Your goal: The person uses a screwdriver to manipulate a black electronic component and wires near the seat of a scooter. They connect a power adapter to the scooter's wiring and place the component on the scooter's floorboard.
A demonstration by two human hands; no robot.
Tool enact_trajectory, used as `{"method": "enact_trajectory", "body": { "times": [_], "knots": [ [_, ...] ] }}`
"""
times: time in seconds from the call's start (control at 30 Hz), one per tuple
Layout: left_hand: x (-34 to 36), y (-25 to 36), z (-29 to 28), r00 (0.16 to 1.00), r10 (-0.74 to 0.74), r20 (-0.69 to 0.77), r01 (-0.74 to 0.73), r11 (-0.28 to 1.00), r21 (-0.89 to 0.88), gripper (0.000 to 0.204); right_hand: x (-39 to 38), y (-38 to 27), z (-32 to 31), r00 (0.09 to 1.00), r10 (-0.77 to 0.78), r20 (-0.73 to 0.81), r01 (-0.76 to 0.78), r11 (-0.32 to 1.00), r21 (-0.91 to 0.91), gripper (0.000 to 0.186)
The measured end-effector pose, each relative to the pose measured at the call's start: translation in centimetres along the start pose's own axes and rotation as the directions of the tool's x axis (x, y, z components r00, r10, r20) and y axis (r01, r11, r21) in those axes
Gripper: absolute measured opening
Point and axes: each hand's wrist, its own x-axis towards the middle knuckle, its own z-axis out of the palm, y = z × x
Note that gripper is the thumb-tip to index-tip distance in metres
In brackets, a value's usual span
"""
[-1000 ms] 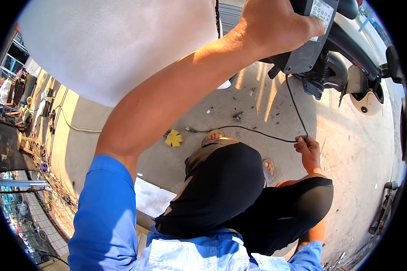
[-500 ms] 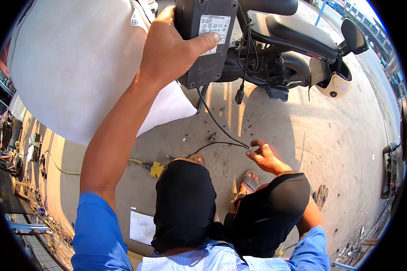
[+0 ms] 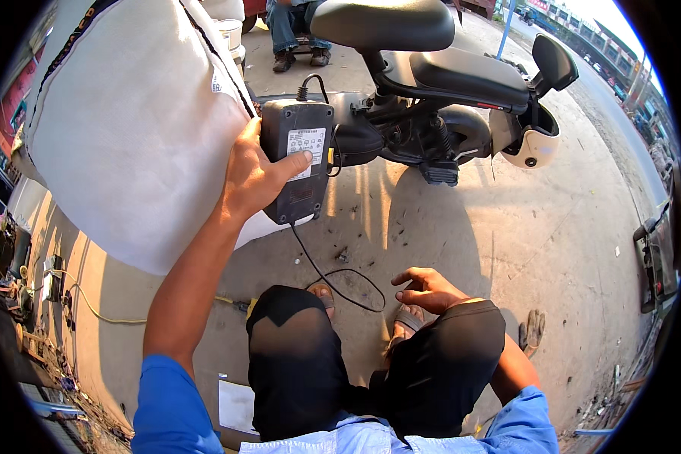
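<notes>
My left hand (image 3: 259, 172) grips a black battery charger (image 3: 306, 195), a boxy case with a white label, thumb pressed across its front. A black cable (image 3: 310, 257) leaves the charger's lower end and loops down between my knees. Another cord (image 3: 315, 78) bends out of its top through a ribbed sleeve and runs behind the case. Over my right knee, my right hand (image 3: 435, 293) holds nothing, its fingers loosely bent and apart, close to the cable's loop but not touching it.
A large white sack (image 3: 129, 129) bulges at my left. Ahead stands an electric scooter (image 3: 469, 79) with a cream helmet (image 3: 533, 147) hanging on it. A seated person's legs (image 3: 299, 30) show beyond. A yellow cord (image 3: 113, 320), white sheet (image 3: 236, 401) and glove (image 3: 533, 333) lie on the ground.
The charger in my left hand has come lower and slightly left, its cable now curling nearer my knees. My right hand has drawn back toward the knee. The view has tilted up, showing the seated person.
</notes>
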Motion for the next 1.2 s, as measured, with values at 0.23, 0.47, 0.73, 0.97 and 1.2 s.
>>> {"method": "enact_trajectory", "body": {
  "times": [0.23,0.47,0.73,0.97,1.2],
  "knots": [
    [0.1,-0.9,-0.1,0.999,-0.046,0.004,0.046,0.998,0.037,0.042,-0.9,-0.1,-0.2,0.984,-0.157,0.090,0.152,0.987,0.056,0.040],
    [-1.6,-5.1,3.2,0.991,-0.051,0.122,0.012,0.953,0.303,0.049,-1.3,-0.7,-0.9,0.975,-0.194,0.112,0.179,0.975,0.133,0.035],
    [-3.4,-12.8,7.2,0.950,-0.236,0.204,0.081,0.818,0.569,0.050,2.0,3.9,-2.7,0.982,-0.077,0.173,0.064,0.995,0.079,0.036],
    [-3.7,-19.3,8.6,0.947,-0.280,0.157,0.149,0.817,0.557,0.052,7.6,9.4,-2.7,0.998,0.020,-0.066,-0.036,0.965,-0.261,0.028],
    [-4.7,-26.2,9.1,0.924,-0.267,0.274,0.026,0.759,0.651,0.050,17.1,16.4,-1.2,0.971,-0.015,-0.239,-0.073,0.932,-0.355,0.024]
  ]
}}
